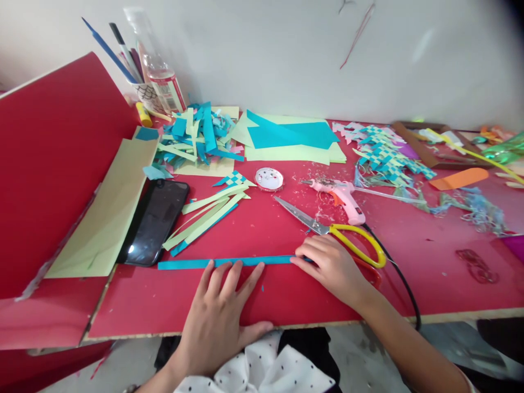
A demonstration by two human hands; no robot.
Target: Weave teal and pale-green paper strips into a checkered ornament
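Note:
A long, narrow blue paper strip (184, 265) lies straight across the red table near its front edge. My left hand (219, 305) rests with fingers spread, their tips pressing on the strip's middle. At the strip's right end, my right hand (329, 267) has its thumb and fingers closed on the paper; the very tip there is partly hidden. Just beyond that hand lie scissors (347, 234) with a yellow handle, blades pointing up and left. Behind the strip is a partly woven piece (234, 179) of blue and pale yellow paper with loose strips trailing from it.
A black phone (158, 224) lies at the left beside a pale sheet (108, 207). Paper scraps (200, 136), flat sheets (292, 136) and a bottle (164, 82) are at the back. A pink glue gun (341, 196) with its black cord (409, 289) lies to the right, near woven pieces (385, 153).

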